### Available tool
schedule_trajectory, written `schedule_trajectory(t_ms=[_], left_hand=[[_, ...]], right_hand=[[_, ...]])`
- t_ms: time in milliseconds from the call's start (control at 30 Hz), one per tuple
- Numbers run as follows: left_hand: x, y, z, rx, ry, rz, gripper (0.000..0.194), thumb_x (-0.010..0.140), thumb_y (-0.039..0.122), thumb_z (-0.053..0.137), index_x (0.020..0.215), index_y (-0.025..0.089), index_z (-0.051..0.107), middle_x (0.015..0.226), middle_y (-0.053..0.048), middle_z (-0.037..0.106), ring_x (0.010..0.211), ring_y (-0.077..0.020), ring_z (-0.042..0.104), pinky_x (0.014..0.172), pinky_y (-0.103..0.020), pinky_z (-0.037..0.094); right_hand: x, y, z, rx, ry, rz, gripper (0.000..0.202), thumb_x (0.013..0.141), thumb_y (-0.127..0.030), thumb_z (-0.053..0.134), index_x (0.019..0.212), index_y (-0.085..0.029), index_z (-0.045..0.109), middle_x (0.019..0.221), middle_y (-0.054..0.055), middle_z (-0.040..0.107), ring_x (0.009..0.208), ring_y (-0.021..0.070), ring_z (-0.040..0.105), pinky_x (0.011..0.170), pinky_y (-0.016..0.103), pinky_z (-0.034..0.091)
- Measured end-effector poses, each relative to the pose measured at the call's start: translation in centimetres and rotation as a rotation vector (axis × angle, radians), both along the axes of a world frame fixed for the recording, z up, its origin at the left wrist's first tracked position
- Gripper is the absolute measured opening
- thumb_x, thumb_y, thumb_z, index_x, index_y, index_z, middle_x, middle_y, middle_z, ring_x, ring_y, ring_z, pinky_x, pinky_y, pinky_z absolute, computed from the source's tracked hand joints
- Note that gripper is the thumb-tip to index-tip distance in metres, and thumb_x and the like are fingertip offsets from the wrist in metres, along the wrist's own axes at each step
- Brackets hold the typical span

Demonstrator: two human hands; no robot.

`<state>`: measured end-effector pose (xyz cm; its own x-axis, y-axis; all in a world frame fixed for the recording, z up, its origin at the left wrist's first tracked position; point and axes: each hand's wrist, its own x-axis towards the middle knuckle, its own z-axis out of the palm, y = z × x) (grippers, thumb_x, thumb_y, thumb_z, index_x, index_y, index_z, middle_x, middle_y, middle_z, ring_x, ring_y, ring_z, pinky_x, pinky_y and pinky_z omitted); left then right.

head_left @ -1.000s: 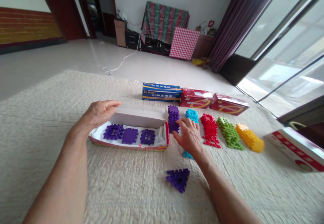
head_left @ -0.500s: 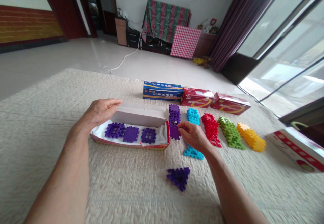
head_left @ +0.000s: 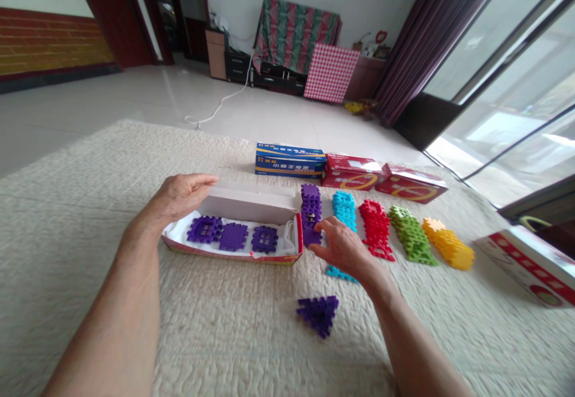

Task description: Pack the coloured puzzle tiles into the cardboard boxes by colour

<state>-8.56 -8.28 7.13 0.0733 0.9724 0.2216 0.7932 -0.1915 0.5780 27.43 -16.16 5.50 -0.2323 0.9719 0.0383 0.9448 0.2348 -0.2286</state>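
An open long cardboard box [head_left: 233,257] lined with white holds purple interlocking plastic tiles [head_left: 233,236] in a row, some with window-like grids. My left hand [head_left: 182,196] lies at the box's back left corner, against the raised lid [head_left: 254,205]. Its fingers are stretched out; whether they press on the lid I cannot tell. Just right of the box runs an overlapping row of purple tiles [head_left: 309,202]. Over its near end is my right hand [head_left: 339,244], thumb and forefinger apart beside the nearest tile. Closer to me lies a purple triangular piece [head_left: 318,315].
Rows of blue [head_left: 344,205], red [head_left: 376,229], green [head_left: 411,235] and yellow tiles [head_left: 449,246] lie to the right on the quilted mat [head_left: 215,325]. Behind them stand a blue box [head_left: 290,162] and two red boxes [head_left: 353,172]. A white-and-red box [head_left: 530,265] sits far right.
My right thumb and forefinger, close together before, have spread apart over the near end of the purple row. My left hand stays at the box corner. The view has shifted slightly.
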Motion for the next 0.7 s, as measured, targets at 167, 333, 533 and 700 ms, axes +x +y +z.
schedule_trajectory(t_ms=[167,333,533,700], left_hand=[[0.0,0.1,-0.1,0.003,-0.009,0.007,0.041,0.076,0.034,0.05,0.107,0.024,0.074,0.111,0.001,0.073,0.107,-0.0202,0.066,0.099,-0.026,0.047],[0.1,-0.1,0.2,0.005,-0.005,0.002,0.037,0.077,0.031,0.051,0.107,0.029,0.074,0.109,0.004,0.073,0.104,-0.0178,0.067,0.096,-0.023,0.048],[0.5,-0.5,0.8,0.01,-0.015,-0.005,0.037,0.079,0.026,0.052,0.109,0.024,0.073,0.111,-0.001,0.073,0.102,-0.0183,0.068,0.097,-0.027,0.048],[0.7,-0.7,1.1,-0.012,-0.015,-0.002,0.038,0.081,0.022,0.05,0.111,0.021,0.072,0.112,-0.002,0.072,0.104,-0.0176,0.067,0.098,-0.028,0.048]], right_hand=[[-0.1,0.1,-0.2,-0.021,-0.097,0.039,0.031,0.073,-0.023,0.067,0.103,-0.015,0.066,0.102,0.01,0.064,0.093,0.0226,0.06,0.083,0.033,0.045],[-0.1,0.2,-0.5,0.005,-0.126,0.063,0.031,0.072,-0.022,0.065,0.103,-0.016,0.065,0.1,0.01,0.064,0.09,0.0232,0.061,0.08,0.034,0.045],[-0.2,0.2,-1.1,0.052,-0.126,0.082,0.028,0.072,-0.023,0.063,0.1,-0.017,0.064,0.098,0.009,0.064,0.091,0.0225,0.062,0.077,0.033,0.045],[0.6,0.1,0.7,0.124,-0.077,-0.011,0.028,0.074,-0.03,0.063,0.098,-0.016,0.065,0.094,0.01,0.065,0.078,0.0213,0.063,0.069,0.034,0.047]])
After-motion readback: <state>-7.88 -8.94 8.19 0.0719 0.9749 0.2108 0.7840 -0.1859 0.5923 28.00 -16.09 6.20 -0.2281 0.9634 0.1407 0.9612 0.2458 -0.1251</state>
